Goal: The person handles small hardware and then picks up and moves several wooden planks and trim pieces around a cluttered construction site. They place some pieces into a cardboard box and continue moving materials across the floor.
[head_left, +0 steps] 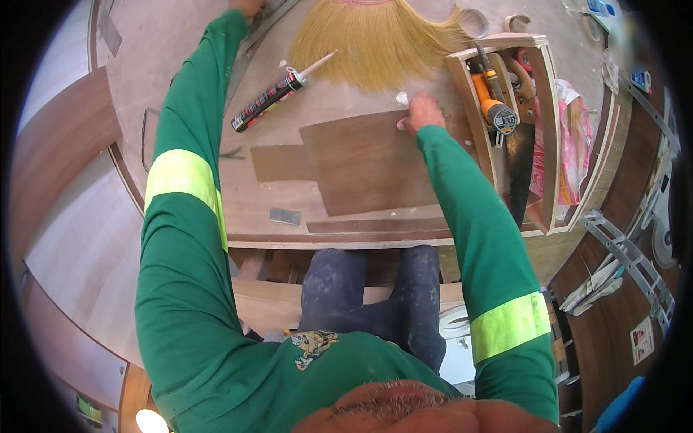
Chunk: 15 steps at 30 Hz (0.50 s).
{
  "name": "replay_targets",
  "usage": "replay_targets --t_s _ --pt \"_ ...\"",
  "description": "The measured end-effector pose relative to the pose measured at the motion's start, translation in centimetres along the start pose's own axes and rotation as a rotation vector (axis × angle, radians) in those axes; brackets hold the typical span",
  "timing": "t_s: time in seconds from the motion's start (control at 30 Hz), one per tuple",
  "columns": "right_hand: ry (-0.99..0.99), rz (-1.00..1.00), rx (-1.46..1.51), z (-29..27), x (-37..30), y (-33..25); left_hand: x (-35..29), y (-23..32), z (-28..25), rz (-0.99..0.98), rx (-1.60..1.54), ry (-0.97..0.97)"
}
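Observation:
My left arm stretches far forward, and only part of my left hand (249,6) shows at the top edge, its fingers cut off. It is beside long thin strips (263,36) lying on the work surface. My right hand (424,112) rests at the far right corner of a brown board (368,162), its fingers curled in; whatever they may hold is hidden. A small white lump (402,98) lies just beyond that hand. Left of the board is a smaller brown piece (283,163). A dark sealant cartridge (268,99) with a pale nozzle lies farther off.
A straw broom (375,47) lies at the far side. At right stands a wooden tool tote (546,130) holding an orange-and-black tool (498,112) and a hand saw (518,169). A small grey plate (285,216) and a narrow brown strip (375,226) lie near the front edge.

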State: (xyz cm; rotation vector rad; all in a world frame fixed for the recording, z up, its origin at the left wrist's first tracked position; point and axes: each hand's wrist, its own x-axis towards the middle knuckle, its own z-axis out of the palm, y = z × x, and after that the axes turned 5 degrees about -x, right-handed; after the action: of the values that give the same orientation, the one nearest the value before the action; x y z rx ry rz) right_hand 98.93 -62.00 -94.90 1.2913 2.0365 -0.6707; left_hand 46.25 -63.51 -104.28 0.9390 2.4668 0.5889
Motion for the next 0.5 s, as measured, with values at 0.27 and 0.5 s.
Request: replay_targets --t_s 0.27,0.5 --pt "0.007 -0.023 0.023 -0.5 -0.2 -0.4 -6.4 -5.4 -7.9 0.189 -0.164 -0.318" --pt "0.020 0.013 0.026 -1.0 -1.0 -0.7 -20.3 -1.7 -9.2 -0.052 0.290 0.084"
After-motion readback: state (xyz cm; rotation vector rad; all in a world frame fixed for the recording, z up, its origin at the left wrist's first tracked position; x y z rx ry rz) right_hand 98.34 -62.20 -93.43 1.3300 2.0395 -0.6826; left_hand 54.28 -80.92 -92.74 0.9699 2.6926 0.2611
